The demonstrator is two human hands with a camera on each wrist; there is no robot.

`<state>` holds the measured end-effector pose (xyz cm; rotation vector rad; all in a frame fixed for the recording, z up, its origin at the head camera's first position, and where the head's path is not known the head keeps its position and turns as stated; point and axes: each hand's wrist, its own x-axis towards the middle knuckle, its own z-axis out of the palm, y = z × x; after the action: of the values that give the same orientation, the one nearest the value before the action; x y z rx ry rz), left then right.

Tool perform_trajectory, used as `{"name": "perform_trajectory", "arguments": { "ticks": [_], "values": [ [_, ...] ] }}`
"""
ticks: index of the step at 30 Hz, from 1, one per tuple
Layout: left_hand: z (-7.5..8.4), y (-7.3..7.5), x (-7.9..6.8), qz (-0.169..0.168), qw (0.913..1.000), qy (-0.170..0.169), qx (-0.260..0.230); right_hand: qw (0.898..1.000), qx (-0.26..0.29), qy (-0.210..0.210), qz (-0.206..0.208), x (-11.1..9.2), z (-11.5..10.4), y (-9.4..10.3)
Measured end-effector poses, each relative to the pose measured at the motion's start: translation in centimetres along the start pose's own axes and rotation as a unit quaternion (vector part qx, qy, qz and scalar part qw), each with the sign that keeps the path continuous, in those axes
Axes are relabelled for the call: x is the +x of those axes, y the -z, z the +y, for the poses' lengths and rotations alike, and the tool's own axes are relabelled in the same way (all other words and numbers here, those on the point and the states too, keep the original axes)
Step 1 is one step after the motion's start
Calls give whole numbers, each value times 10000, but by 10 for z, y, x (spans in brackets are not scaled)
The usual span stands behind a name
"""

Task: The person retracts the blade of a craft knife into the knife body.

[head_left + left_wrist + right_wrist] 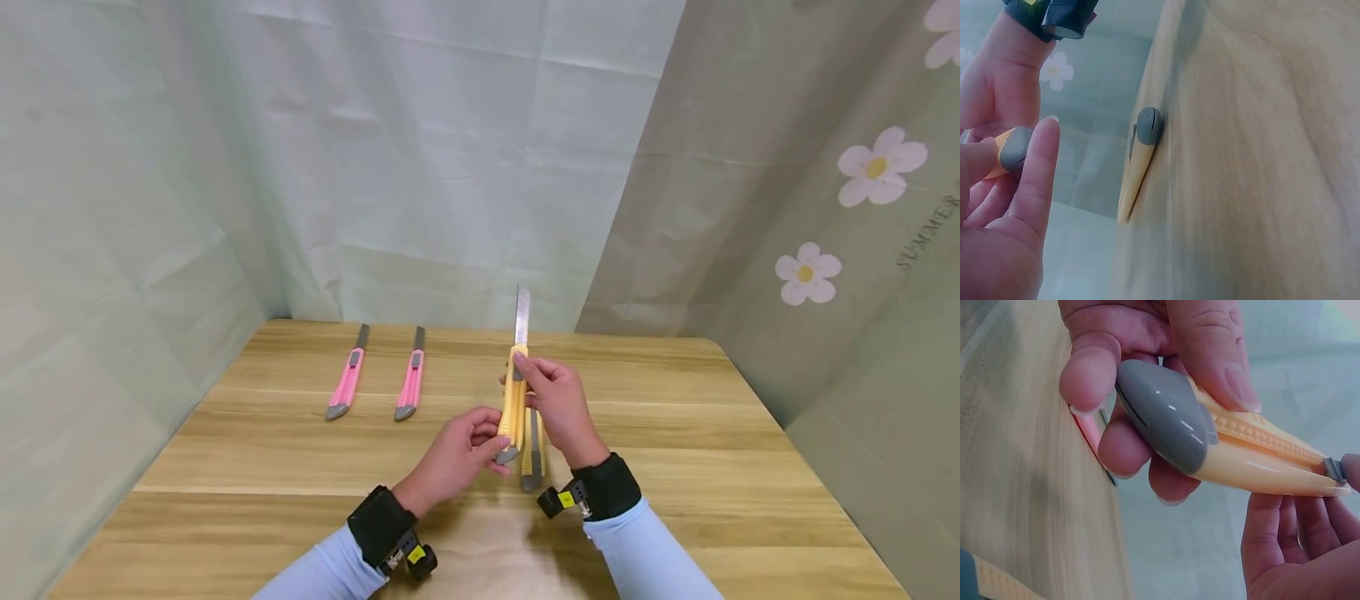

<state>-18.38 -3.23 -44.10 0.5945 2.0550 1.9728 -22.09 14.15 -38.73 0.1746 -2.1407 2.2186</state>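
1. Left of centre, a pink snap-off cutter [347, 379] and a second pink cutter [411, 379] lie on the worktop [675, 517].
2. The left hand [453, 458], low centre, pinches the held cutter's grey end.
3. The yellow snap-off cutter [513, 408], right of centre, spans both hands, its long axis running nearly straight up the frame.
4. Just lower right lies another yellow cutter [527, 457].
5. The right hand [558, 408], nearer the bared blade [522, 317], grips the upper body, thumb at the slider [518, 373].

Pale-blue sleeves [651, 552], black wristbands [611, 487]
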Motion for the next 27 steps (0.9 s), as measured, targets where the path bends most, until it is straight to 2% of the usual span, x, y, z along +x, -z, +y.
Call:
{"name": "perform_trajectory", "arguments": {
  "ticks": [12, 27],
  "values": [
    [0, 2, 1, -49, 10000, -38, -61, 9997, 19, 247, -16, 1, 0, -1],
    [2, 2, 0, -40, 10000, -74, -25, 9996, -38, 265, -36, -1, -3, -1]
  ]
}}
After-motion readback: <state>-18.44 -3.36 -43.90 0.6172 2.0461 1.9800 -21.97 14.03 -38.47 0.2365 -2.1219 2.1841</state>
